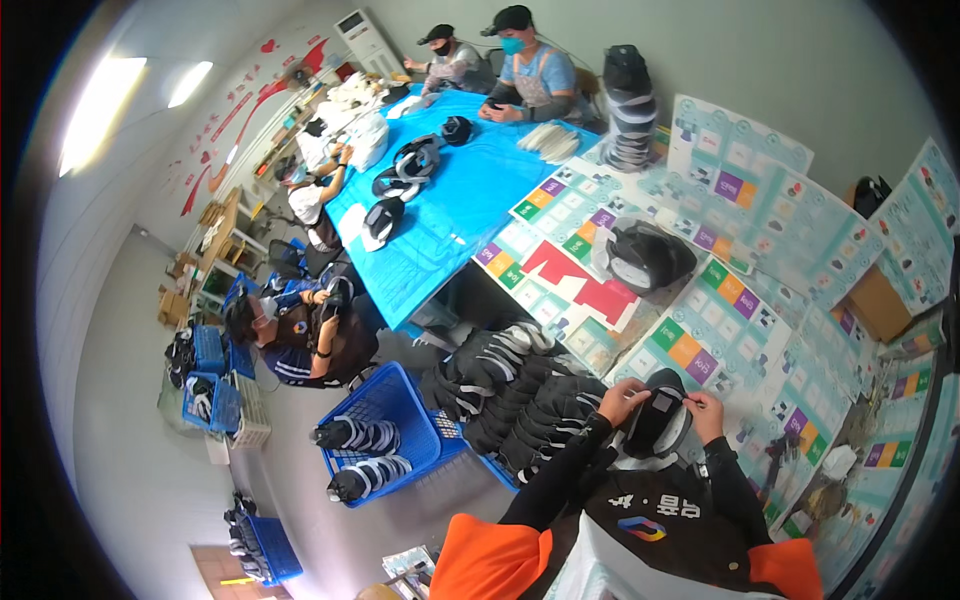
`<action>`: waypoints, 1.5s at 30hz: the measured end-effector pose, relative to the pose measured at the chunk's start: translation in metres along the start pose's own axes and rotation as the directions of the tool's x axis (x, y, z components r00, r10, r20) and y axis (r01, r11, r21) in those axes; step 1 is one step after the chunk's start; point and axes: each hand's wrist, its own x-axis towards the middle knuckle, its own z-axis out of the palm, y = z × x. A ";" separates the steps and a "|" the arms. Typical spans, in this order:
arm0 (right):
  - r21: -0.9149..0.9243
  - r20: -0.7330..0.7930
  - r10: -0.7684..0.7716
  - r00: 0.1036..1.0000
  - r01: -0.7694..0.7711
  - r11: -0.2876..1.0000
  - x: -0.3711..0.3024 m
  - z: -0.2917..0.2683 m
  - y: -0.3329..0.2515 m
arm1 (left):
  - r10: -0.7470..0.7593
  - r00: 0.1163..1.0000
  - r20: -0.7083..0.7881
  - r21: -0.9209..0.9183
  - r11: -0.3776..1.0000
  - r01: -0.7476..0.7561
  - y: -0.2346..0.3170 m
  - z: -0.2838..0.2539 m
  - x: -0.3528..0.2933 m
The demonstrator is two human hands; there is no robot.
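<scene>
I have the left grip (pixel 625 400) pinching one edge of a black fabric piece (pixel 656 420) and the right grip (pixel 706 413) pinching the other, so it sits between them. Beyond both grips, the bench (pixel 745 350) carries a similar piece (pixel 650 255). Black stacks (pixel 540 405) lie left of the left grip, a blue basket (pixel 390 397) farther left.

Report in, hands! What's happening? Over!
Left hand, right hand: both pinching black piece at its edges. Stacked dark pieces beside left forearm. Neither hand blocked.
</scene>
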 end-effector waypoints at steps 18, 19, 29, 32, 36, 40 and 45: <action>-0.120 -0.137 -0.025 0.990 0.008 0.993 0.012 -0.038 0.049 | 0.024 0.601 -0.799 0.434 0.716 0.547 0.019 -0.173 -0.054; -0.122 -0.117 0.000 0.993 -0.014 0.992 0.009 -0.040 0.049 | 0.355 0.490 -0.796 0.580 0.680 0.449 0.090 -0.207 -0.051; -0.065 -0.039 -0.146 0.989 0.143 0.988 0.014 -0.009 0.004 | 0.875 0.118 -0.469 0.875 0.442 0.197 0.319 -0.283 -0.107; -0.090 -0.077 -0.121 0.990 0.114 0.989 0.010 -0.012 0.018 | 0.648 0.696 -0.311 0.751 0.616 -0.237 0.182 -0.190 -0.046; -0.024 -0.037 -0.160 0.986 0.159 0.987 0.008 -0.001 -0.016 | 0.358 0.933 0.019 0.348 0.873 -0.342 0.059 -0.050 -0.036; 0.027 -0.073 -0.138 0.988 0.140 0.990 0.008 -0.010 -0.015 | 0.227 0.969 -0.099 0.194 0.959 -0.205 0.063 -0.004 -0.030; 0.153 0.014 0.018 1.000 -0.020 0.988 0.011 -0.012 -0.011 | 0.213 0.974 -0.072 0.039 0.977 -0.210 0.052 -0.003 -0.025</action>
